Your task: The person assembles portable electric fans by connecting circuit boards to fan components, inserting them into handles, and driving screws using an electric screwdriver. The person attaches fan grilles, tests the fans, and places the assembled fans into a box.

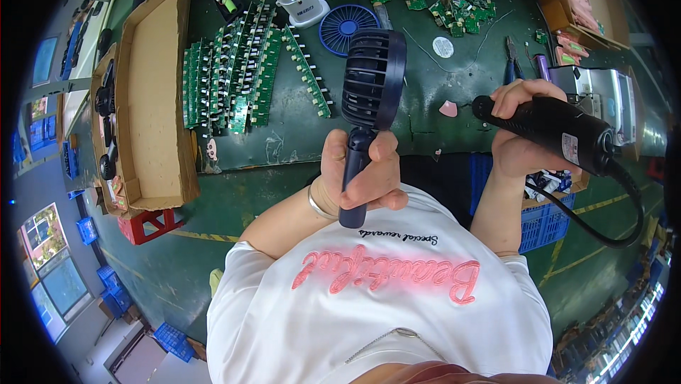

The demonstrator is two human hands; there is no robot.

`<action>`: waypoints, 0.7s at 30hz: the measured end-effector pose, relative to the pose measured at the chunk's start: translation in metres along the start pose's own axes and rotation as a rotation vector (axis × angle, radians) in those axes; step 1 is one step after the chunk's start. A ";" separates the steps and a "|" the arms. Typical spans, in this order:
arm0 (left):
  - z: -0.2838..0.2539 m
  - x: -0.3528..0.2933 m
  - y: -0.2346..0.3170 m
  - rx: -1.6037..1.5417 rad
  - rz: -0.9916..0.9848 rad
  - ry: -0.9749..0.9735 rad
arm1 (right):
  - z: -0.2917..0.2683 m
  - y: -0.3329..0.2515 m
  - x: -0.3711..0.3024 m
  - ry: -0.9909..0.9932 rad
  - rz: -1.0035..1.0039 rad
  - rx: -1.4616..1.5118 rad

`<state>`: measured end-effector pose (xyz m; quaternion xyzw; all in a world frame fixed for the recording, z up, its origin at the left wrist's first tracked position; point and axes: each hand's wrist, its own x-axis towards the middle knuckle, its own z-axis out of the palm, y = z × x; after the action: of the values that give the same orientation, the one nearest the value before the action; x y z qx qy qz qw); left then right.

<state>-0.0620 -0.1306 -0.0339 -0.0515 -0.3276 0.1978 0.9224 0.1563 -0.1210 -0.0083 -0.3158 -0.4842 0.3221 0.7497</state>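
Upright in front of my chest is a dark blue handheld fan [374, 79], its caged head at the top. My left hand [376, 175] is closed around its handle, below the head. My right hand [516, 153] grips a black corded electric screwdriver [550, 123], which lies nearly level at the right with its narrow end pointing left toward the fan. Its thick black cable [631, 228] loops down from the rear end. The two tools are apart, not touching. A small pink piece [447, 109] lies on the bench between them.
Long green circuit board strips [241, 79] cover the left of the bench [284, 144], beside a cardboard tray [152, 100]. Behind stand a purple fan [301, 4] and a round blue grille [347, 29]. Small boards [468, 15], pliers [512, 58] and a metal fixture [589, 93] occupy the right.
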 end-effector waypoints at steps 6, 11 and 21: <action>0.024 0.011 -0.016 0.592 0.104 0.637 | 0.000 0.000 0.000 0.012 -0.008 -0.008; 0.025 0.016 -0.022 0.876 0.064 0.739 | 0.001 0.001 0.003 0.002 -0.025 -0.015; 0.019 0.012 -0.020 0.915 0.073 0.769 | 0.001 0.001 0.004 -0.007 -0.045 -0.011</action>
<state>-0.0586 -0.1444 -0.0077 0.2721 0.1501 0.3175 0.8959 0.1565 -0.1172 -0.0068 -0.3079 -0.4959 0.3034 0.7532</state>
